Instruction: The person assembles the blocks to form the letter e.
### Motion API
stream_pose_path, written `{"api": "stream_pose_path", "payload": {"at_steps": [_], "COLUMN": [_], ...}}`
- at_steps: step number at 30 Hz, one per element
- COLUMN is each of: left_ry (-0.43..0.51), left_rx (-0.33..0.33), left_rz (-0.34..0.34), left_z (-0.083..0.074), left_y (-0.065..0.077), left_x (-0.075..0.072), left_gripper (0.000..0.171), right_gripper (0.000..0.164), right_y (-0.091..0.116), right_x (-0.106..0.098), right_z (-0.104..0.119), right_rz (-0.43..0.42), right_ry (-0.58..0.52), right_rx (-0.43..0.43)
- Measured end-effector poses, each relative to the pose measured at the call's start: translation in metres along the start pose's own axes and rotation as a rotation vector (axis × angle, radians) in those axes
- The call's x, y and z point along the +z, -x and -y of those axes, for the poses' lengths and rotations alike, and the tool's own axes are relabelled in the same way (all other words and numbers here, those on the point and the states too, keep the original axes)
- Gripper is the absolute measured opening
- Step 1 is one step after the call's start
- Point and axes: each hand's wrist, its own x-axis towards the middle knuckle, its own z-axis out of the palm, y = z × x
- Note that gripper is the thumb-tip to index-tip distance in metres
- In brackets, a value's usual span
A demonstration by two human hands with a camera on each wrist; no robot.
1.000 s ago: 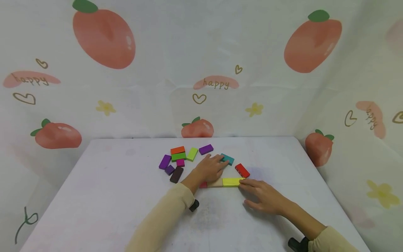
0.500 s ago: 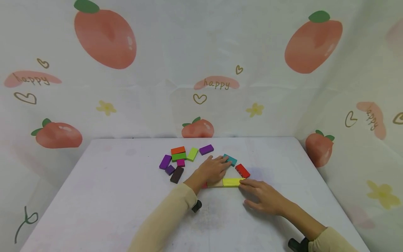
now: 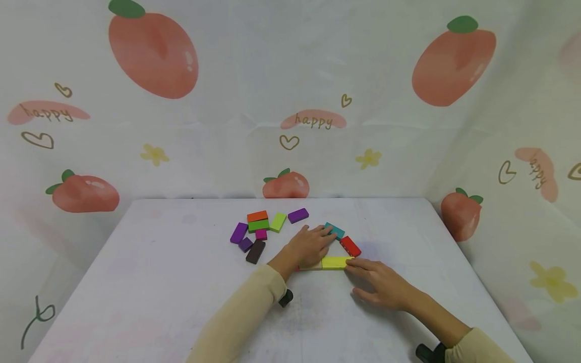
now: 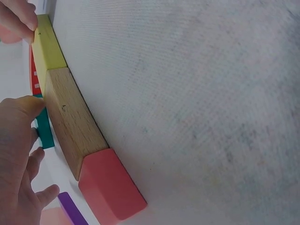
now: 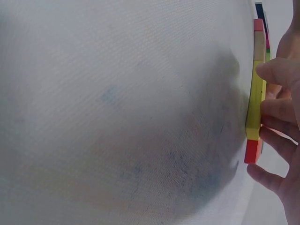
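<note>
The fingers of my left hand (image 3: 310, 247) rest on a teal block (image 3: 337, 231), reaching over a row of blocks. Its far end lies very close to a red block (image 3: 350, 246) with white dots on its side. Nearer me, a yellow block (image 3: 335, 263), a plain wooden block (image 4: 77, 122) and a pinkish-red block (image 4: 112, 185) lie end to end; my left hand partly covers this row in the head view. With fingertips at the yellow block's right end, my right hand (image 3: 381, 283) stays extended and grips nothing.
Left of my hands lies a loose group: a dark brown block (image 3: 255, 251), a small magenta block (image 3: 261, 234), an orange block (image 3: 257, 216), a green block (image 3: 258, 226), a lime block (image 3: 278, 222) and several purple ones. A printed curtain (image 3: 236, 75) hangs behind the white table (image 3: 159, 282).
My left hand has slid the teal block a little to the right and toward me, up to the red block. My right hand has stayed in place.
</note>
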Motion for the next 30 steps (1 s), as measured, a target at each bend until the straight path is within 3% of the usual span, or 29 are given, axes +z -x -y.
{"api": "stream_pose_path", "payload": {"at_steps": [22, 30], "left_ry": [-0.006, -0.017], "left_rx": [0.003, 0.007], "left_rz": [-0.007, -0.017], "left_z": [0.0026, 0.0017], "left_y": [-0.0011, 0.0004], "left_x": [0.0010, -0.0002], "left_gripper": [0.050, 0.049], "right_gripper": [0.052, 0.053], "right_y": [0.0002, -0.0003], "right_x": [0.0011, 0.0013], "right_z": [-0.0014, -0.0019], "right_rz": [-0.066, -0.019], "right_ry": [0.018, 0.003], "right_rx": [-0.042, -0.002]}}
